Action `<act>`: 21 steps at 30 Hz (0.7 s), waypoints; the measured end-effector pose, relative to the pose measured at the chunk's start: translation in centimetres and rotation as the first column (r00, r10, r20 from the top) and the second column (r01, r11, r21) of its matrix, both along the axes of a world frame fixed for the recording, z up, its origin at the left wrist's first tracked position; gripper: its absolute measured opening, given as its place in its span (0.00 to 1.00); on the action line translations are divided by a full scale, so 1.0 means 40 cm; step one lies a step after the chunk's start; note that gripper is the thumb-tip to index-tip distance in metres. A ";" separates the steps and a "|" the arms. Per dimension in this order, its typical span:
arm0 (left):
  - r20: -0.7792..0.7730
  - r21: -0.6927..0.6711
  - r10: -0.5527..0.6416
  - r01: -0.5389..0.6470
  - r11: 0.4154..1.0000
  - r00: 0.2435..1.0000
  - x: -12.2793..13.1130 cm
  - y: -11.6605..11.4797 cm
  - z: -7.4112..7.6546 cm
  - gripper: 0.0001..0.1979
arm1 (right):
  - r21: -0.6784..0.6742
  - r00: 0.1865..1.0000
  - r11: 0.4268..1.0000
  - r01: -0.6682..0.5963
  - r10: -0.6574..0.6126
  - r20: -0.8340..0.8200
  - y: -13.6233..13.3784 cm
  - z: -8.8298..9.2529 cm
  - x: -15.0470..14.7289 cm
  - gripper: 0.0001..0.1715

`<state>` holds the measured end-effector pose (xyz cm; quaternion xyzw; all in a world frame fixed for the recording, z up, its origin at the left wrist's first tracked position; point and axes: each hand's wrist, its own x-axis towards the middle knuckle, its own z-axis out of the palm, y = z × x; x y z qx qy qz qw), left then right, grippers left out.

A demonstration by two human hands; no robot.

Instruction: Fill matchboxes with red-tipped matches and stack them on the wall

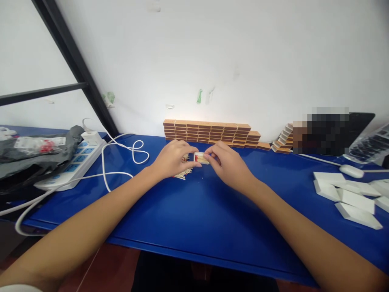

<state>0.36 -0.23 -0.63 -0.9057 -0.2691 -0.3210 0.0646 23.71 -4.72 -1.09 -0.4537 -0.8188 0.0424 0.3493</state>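
Note:
My left hand [173, 158] grips a small white matchbox tray [198, 164] between thumb and fingers, just above the table. Red-headed matches [201, 158] lie lengthwise in it, heads to the left. At the tray's right end my right hand [226, 164] has thumb and forefinger pinched on the matches; the fingertips partly cover that end. A loose pile of matches [182, 174] rests on the blue table beneath and beside my left hand, which hides part of it.
Matchboxes [206, 132] stand stacked along the wall, with more tilted at their right [284, 138]. Empty white trays [355, 198] lie at the right. A power strip [79, 162] with white cables and a dark plastic bag [39, 156] occupy the left. A blurred-out dark object [325, 134] leans behind.

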 end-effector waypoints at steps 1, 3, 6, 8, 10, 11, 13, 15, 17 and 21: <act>-0.007 -0.002 0.022 -0.022 1.000 1.000 -0.003 0.004 0.000 0.22 | 0.012 1.000 1.000 -0.019 0.020 -0.016 -0.007 0.000 -0.006 0.08; -0.017 0.005 0.073 -0.073 0.997 0.997 -0.010 0.014 -0.001 0.21 | 0.020 0.997 0.997 -0.070 0.071 -0.035 -0.022 -0.003 -0.022 0.09; -0.011 0.012 0.137 -0.137 0.990 0.990 -0.019 0.028 -0.005 0.19 | -0.037 0.990 0.989 -0.143 0.142 -0.015 -0.043 -0.017 -0.054 0.07; -0.002 0.014 0.168 -0.168 0.986 0.986 -0.023 0.034 -0.008 0.19 | -0.111 0.987 0.981 -0.159 0.160 -0.002 -0.054 -0.031 -0.079 0.03; 0.005 0.015 0.180 -0.180 0.984 0.984 -0.024 0.037 -0.010 0.19 | -0.181 0.987 0.971 -0.155 0.159 0.007 -0.061 -0.044 -0.103 0.03; 0.008 0.014 0.179 -0.179 0.984 0.984 -0.024 0.037 -0.010 0.20 | -0.207 0.988 0.967 -0.147 0.153 0.013 -0.063 -0.049 -0.114 0.05; 0.012 0.008 0.174 -0.174 0.985 0.985 -0.022 0.036 -0.011 0.20 | -0.247 0.991 0.961 -0.123 0.133 0.026 -0.063 -0.054 -0.130 0.06; 0.012 0.001 0.176 -0.176 0.984 0.984 -0.020 0.034 -0.010 0.21 | -0.276 0.993 0.956 -0.101 0.114 0.029 -0.062 -0.056 -0.139 0.06; 0.007 -0.006 0.180 -0.180 0.984 0.984 -0.018 0.033 -0.010 0.22 | -0.304 0.993 0.948 -0.095 0.112 0.038 -0.061 -0.053 -0.141 0.06; -0.001 -0.012 0.171 -0.171 0.985 0.985 -0.019 0.033 -0.011 0.23 | -0.350 0.982 0.929 -0.119 0.161 0.095 -0.064 -0.044 -0.131 0.07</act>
